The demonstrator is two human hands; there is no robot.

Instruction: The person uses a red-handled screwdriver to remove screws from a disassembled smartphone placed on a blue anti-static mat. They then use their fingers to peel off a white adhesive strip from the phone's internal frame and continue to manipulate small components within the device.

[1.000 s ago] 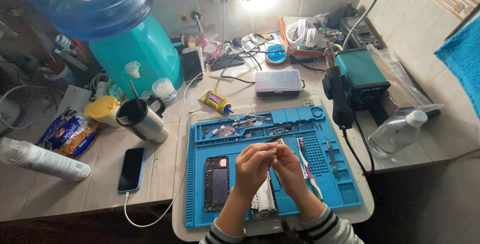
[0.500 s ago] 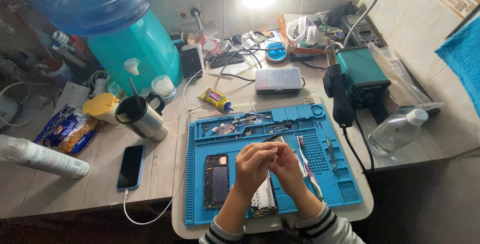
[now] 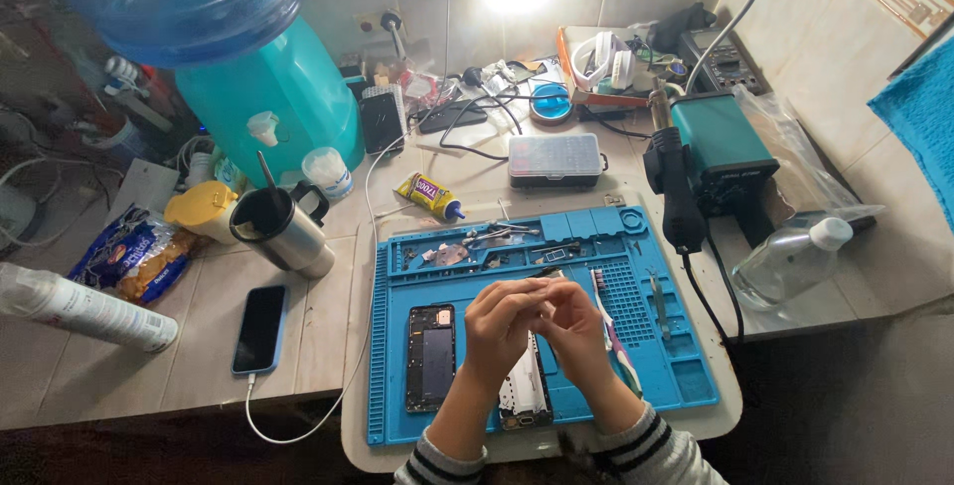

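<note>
My left hand (image 3: pixel 497 329) and my right hand (image 3: pixel 574 326) are held together above a blue repair mat (image 3: pixel 397 415), fingertips pinching a small thin part between them that I cannot make out. Under my wrists lies a white phone frame (image 3: pixel 524 398). An opened dark phone body (image 3: pixel 430 357) lies on the mat to the left of my left hand. A toothbrush (image 3: pixel 612 328) rests just right of my right hand. Small parts and tweezers (image 3: pixel 497 235) sit in the mat's top trays.
A phone on a cable (image 3: pixel 260 328), a steel mug (image 3: pixel 283 230), a glue tube (image 3: pixel 428 195) and a snack bag (image 3: pixel 134 251) lie left. A teal water dispenser (image 3: pixel 268 97) stands behind. A hot-air station (image 3: pixel 717 147) and a clear bottle (image 3: pixel 790 261) are on the right.
</note>
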